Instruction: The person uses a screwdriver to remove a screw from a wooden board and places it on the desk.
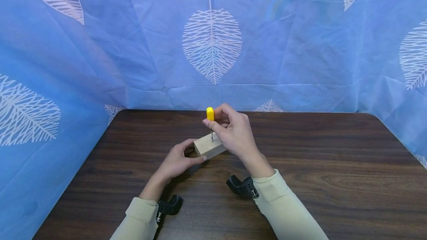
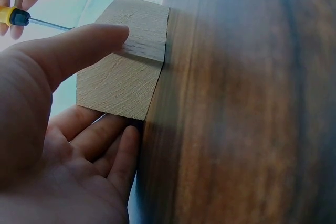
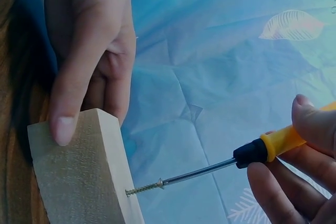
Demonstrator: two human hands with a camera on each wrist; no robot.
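Observation:
A pale wooden block (image 1: 211,147) lies on the dark table, gripped at its left end by my left hand (image 1: 176,161). In the left wrist view the thumb presses one side of the block (image 2: 118,87) and the fingers lie along the opposite side. My right hand (image 1: 235,130) holds a screwdriver (image 1: 210,114) with a yellow and black handle, upright over the block. A screw (image 3: 144,188) stands in the block's top face, most of its thread showing. The screwdriver's tip meets the screw head in the right wrist view.
The dark wood-grain table (image 1: 333,151) spreads out on both sides of the hands. Behind it hangs a blue cloth (image 1: 150,47) with white leaf prints. A black wrist mount (image 1: 170,206) is on the left wrist and another black mount (image 1: 241,187) on the right.

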